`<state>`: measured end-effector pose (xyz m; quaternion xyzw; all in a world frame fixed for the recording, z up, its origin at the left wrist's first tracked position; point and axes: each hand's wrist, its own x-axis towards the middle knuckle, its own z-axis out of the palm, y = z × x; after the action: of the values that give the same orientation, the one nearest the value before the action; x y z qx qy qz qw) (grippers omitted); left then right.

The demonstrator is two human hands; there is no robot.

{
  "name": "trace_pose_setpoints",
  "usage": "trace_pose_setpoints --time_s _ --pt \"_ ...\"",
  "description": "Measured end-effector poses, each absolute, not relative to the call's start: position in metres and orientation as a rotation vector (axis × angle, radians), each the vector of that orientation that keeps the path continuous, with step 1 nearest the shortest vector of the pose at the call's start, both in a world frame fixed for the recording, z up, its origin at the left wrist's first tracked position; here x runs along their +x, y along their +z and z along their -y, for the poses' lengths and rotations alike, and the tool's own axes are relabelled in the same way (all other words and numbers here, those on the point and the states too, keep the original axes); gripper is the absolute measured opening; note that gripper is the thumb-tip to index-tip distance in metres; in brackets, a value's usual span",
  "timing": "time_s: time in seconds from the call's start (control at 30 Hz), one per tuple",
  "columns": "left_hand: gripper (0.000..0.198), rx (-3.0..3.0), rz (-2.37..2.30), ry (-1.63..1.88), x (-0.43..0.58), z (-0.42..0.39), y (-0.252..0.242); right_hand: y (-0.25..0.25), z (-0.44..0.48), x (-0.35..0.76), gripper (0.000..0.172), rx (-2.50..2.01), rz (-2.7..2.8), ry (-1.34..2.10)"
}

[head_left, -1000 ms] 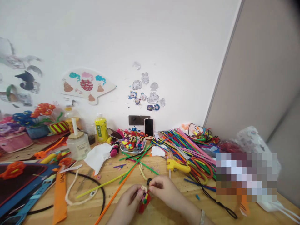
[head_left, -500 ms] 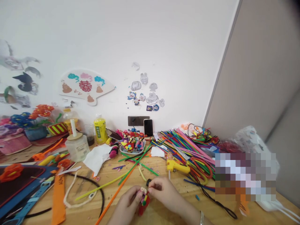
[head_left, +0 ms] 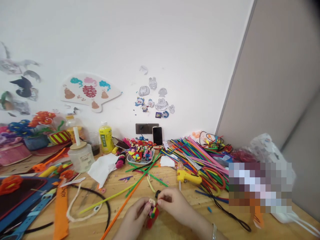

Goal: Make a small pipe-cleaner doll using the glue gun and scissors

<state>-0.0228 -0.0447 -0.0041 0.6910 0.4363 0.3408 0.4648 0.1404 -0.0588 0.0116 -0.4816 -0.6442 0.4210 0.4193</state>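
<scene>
Low in the middle of the view, my left hand [head_left: 135, 215] is closed round a small colourful pipe-cleaner figure [head_left: 152, 211] with a pale head and red body. My right hand [head_left: 175, 203] pinches at the top of the figure, fingers pressed together, a bracelet on its wrist. Both hands hover just above the wooden table [head_left: 120, 190]. A small black piece [head_left: 157, 193] lies right behind my right fingers.
A heap of coloured pipe cleaners [head_left: 200, 156] fills the right. A yellow glue gun [head_left: 188, 177], a tray of small figures [head_left: 140, 154], a phone [head_left: 157, 135], a yellow bottle [head_left: 106, 136], a jar [head_left: 81, 155], white paper [head_left: 102, 168] and an orange strip [head_left: 61, 210] lie about.
The view has drifted slightly right and down. My hands stay together on the figure, fingers shifting only a little.
</scene>
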Motion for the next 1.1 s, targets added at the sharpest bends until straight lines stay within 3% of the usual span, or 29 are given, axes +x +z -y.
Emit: trace_pose_setpoints --time_s 0.43,0.67,0.83,1.1 --pt "0.047 1.526 -1.014 0.884 -0.02 0.042 -0.008 0.007 0.055 0.143 0.011 -1.192 1.611 1.068" --pt "0.045 1.06 -0.832 0.915 -0.024 0.034 -0.012 -0.001 0.048 0.149 0.042 -1.139 1.451 1.008" --pt "0.033 0.846 -0.725 0.944 -0.025 0.039 -0.004 -0.004 0.049 0.144 0.03 -1.125 1.551 0.99" --pt "0.041 0.86 -0.616 0.992 -0.014 0.038 -0.027 0.001 0.052 0.144 0.028 -1.155 1.525 0.968"
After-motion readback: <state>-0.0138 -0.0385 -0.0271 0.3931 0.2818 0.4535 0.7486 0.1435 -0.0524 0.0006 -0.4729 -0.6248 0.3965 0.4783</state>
